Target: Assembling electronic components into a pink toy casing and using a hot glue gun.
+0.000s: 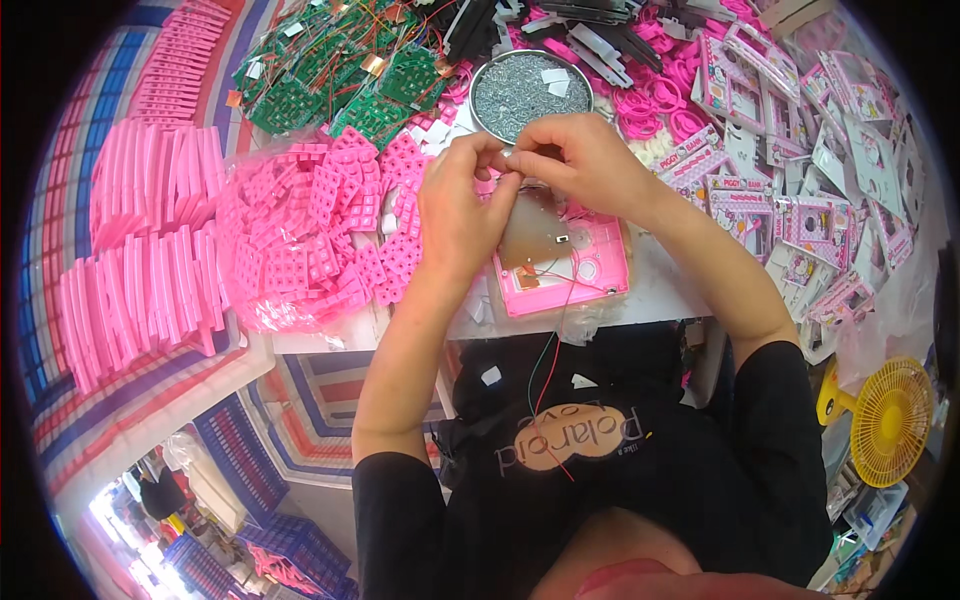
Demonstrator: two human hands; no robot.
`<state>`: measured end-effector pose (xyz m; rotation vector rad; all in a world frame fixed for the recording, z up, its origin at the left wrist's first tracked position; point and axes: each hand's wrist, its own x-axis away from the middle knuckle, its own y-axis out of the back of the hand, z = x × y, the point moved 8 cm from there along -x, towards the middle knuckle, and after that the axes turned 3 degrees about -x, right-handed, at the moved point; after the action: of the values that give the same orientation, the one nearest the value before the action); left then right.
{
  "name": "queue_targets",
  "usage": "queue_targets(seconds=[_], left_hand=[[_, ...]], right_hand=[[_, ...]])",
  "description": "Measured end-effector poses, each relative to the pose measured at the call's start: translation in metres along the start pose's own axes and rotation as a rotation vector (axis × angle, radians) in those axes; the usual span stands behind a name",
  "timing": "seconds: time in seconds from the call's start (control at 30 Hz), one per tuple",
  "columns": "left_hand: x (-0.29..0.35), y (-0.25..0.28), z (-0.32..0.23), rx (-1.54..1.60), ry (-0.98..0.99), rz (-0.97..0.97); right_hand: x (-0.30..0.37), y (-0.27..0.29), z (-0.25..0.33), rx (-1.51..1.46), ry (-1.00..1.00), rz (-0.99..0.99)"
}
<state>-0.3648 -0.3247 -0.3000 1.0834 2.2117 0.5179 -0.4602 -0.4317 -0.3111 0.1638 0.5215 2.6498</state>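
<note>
At the work surface's front edge lies an open pink plastic housing [617, 272]. Over it sits a brownish, flat panel [532, 232] that looks like the back of a circuit board. My left hand [458, 208] and my right hand [588, 168] meet at the panel's far edge, each with thumb and finger pinched together. Whatever they grip at their tips is too small and covered to make out. Thin red and green wires [555, 362] trail from the housing down over my black shirt.
Beyond my hands stands a round metal bowl [532, 82] of small screws. Green circuit boards [310, 95] with wires are heaped far left, near pink keypad pieces [345, 190] and stacked pink panels [150, 290]. Printed white-and-pink frames [815, 215] pile up right, above a yellow fan [893, 422].
</note>
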Motion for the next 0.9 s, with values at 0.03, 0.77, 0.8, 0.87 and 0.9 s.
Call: queue_targets(seconds=[0.03,0.77,0.8,0.87,0.9], left_hand=[[0.000,-0.002,0.000,-0.016,0.027,0.019],[0.010,-0.004,-0.010,-0.165,-0.331,0.044],[0.010,-0.004,-0.012,-0.172,-0.356,0.038],[0.013,-0.005,-0.015,-0.202,-0.416,0.045],[0.015,-0.006,-0.016,-0.227,-0.448,0.054]], right_hand=[[0.001,0.004,0.005,0.109,0.088,-0.062],[0.054,0.002,0.028,0.305,0.389,-0.239],[0.056,0.001,0.030,0.353,0.399,-0.254],[0.052,0.000,0.028,0.350,0.383,-0.217],[0.050,0.001,0.027,0.348,0.374,-0.200]])
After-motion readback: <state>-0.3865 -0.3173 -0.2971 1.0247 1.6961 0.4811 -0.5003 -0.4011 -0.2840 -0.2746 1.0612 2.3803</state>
